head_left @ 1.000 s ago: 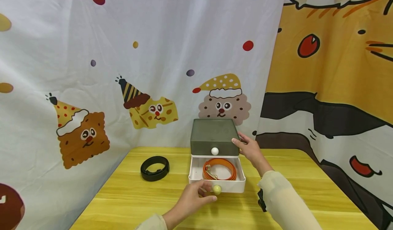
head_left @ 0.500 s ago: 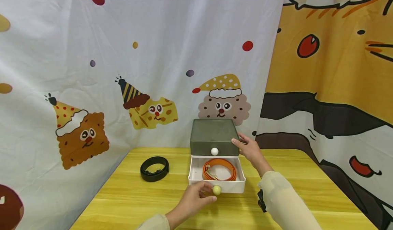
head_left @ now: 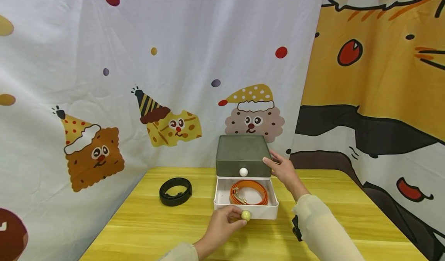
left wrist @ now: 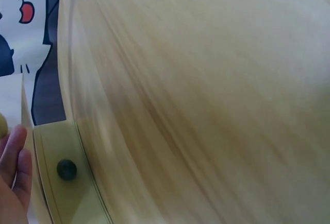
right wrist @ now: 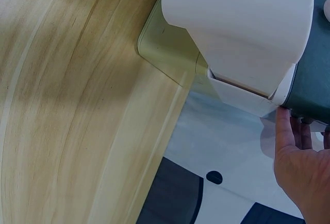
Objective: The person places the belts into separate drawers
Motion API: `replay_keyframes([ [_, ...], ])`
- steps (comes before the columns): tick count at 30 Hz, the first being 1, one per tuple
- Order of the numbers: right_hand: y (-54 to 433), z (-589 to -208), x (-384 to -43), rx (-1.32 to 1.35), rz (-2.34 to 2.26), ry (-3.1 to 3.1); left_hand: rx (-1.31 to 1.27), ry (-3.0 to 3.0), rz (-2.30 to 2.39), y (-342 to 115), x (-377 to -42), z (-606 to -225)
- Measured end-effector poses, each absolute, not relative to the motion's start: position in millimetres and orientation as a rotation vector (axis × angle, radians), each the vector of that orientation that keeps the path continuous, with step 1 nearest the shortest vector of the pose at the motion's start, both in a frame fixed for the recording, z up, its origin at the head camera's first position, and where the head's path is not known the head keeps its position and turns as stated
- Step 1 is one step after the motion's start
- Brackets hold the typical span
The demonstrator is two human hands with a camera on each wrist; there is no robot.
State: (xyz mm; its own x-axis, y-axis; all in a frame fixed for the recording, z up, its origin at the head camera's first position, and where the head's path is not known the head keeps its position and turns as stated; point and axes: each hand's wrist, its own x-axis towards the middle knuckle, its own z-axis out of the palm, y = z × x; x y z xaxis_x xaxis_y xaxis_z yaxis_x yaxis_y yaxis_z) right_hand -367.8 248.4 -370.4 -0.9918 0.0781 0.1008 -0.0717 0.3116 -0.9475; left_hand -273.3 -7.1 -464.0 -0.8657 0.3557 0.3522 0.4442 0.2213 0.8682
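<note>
A small two-tier drawer box stands at the back of the table, its top tier dark green with a white knob. Its white lower drawer is pulled out and holds a coiled orange belt with a gold-coloured buckle. My left hand is at the drawer's front, with thumb and index finger about the pale yellow drawer knob. My right hand rests on the green tier's right side, thumb near the front corner. In the right wrist view its fingers lie extended against the box.
Left of the box lies a coiled black belt on the yellow wood-grain table. A cartoon-printed white curtain hangs right behind the table, and another orange-and-white printed cloth hangs at the right.
My left hand has shifted slightly to the right, its thumb and index finger coming up to the yellow knob. The drawer, both belts and my right hand stay where they were.
</note>
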Motion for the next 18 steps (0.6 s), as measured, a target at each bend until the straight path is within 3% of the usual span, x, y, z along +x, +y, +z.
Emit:
replay_keyframes([
  [18, 248.0, -369.1, -367.5, -0.011, 1.770, -2.443, -0.693, -2.356, -1.757, 1.0, -277.6, -464.5],
])
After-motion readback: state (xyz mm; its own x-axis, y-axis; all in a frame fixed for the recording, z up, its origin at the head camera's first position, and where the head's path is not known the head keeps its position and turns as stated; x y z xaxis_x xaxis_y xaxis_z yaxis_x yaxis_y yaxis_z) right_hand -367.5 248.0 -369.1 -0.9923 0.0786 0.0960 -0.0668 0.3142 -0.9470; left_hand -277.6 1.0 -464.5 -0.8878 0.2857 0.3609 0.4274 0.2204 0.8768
